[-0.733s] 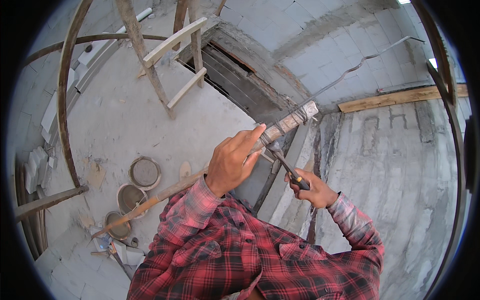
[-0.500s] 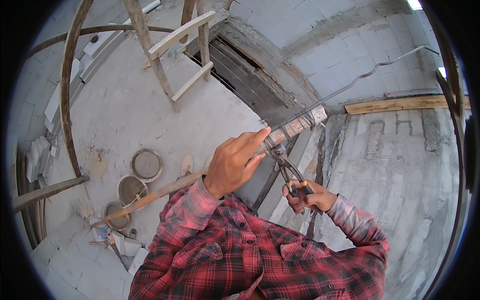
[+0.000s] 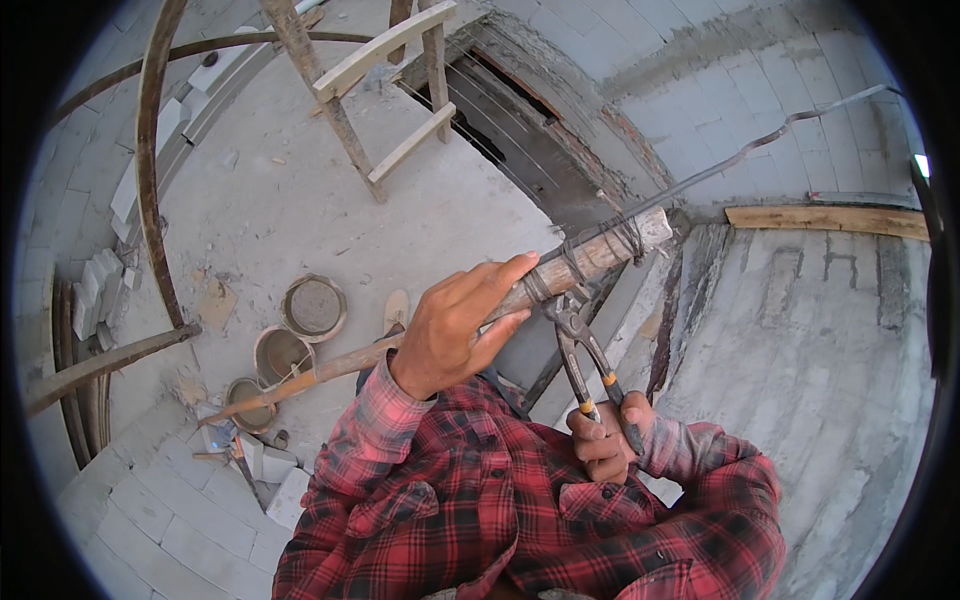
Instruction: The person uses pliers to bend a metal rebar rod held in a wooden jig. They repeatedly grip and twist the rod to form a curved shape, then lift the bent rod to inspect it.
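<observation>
1. Left hand (image 3: pixel 455 330) wrapped around a long wooden pole (image 3: pixel 560 272), fingers (image 3: pixel 490 280) stretched along its top and curled shut on it, thumb beneath
2. Wooden pole slanting from lower left up to upper right, held well above the floor, its cut end near the grey block wall (image 3: pixel 760 110)
3. Dark binding wire (image 3: pixel 575 265) wound in several loops round the pole just past the left fingertips, more turns close to the pole's end
4. Right hand (image 3: pixel 605 435) closed in a fist on the two handles of the pincers (image 3: pixel 580 340), handles squeezed toward each other, low in the picture near the chest
5. Pincers pointing upward, head touching the underside of the pole at the wire loops; whether the jaws bite the wire cannot be told
6. Bent steel rod (image 3: pixel 740 155) running from the pole's end up toward the right across the wall
7. Red plaid sleeves (image 3: pixel 480 500) covering both forearms
8. Far below on the concrete floor (image 3: pixel 280 200), three round buckets (image 3: pixel 313 308) in a row, just left of the pole's lower stretch
9. Wooden ladder (image 3: pixel 390 90) leaning at top centre, well apart from both hands
10. Curved wooden hoop (image 3: pixel 148 170) arching along the left side, loose grey blocks (image 3: pixel 100 290) beside it
</observation>
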Motion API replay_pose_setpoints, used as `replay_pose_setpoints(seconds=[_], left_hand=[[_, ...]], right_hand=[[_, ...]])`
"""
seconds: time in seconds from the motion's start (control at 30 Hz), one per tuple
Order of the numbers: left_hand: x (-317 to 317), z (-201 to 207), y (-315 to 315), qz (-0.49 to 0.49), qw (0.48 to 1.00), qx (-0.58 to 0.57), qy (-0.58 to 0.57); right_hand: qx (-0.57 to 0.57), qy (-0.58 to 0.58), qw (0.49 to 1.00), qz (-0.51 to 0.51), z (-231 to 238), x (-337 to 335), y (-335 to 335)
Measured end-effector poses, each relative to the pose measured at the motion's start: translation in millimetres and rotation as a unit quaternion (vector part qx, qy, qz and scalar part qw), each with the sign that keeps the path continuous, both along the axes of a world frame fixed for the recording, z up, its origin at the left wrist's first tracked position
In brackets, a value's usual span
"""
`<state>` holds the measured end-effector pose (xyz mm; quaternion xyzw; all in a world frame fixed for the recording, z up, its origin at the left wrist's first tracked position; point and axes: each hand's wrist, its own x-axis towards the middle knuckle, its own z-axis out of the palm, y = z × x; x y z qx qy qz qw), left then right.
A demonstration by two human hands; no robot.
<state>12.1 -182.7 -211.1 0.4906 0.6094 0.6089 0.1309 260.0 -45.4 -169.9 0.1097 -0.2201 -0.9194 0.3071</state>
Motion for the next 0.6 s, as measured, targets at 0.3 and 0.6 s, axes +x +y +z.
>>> replay_pose_setpoints(seconds=[0.3,0.6], left_hand=[[3,-3,8,-0.02,0.999,-0.031,-0.037],[20,7,-3,-0.045,0.997,-0.022,-0.058]], right_hand=[[0.668,0.039,0.738,0.084,49,-7,-12],[0.979,-0.016,0.007,0.205,65,2,-89]])
